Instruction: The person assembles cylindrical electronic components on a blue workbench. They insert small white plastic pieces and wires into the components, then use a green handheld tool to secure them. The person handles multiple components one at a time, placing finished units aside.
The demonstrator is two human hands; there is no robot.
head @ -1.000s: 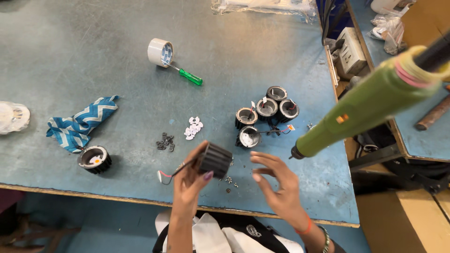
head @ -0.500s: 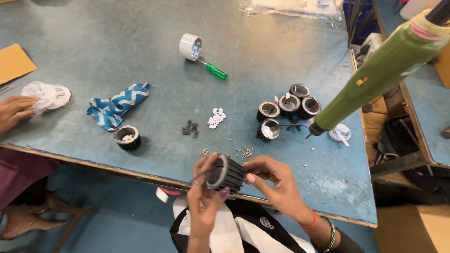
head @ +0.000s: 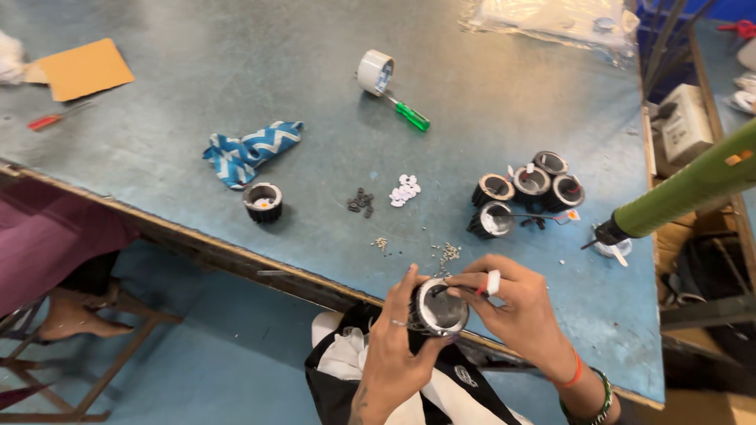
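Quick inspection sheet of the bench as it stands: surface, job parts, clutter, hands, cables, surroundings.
Surface: worn blue table.
Job's things: round finned black housing held near the table edge; four like housings grouped, one apart.
Clutter: tape roll, green screwdriver, zigzag cloth, loose screws, white discs.
Hands: left hand grips the housing; right hand touches its rim.
Cables: nothing seen.
Surroundings: hanging green power tool, another person's sleeve.
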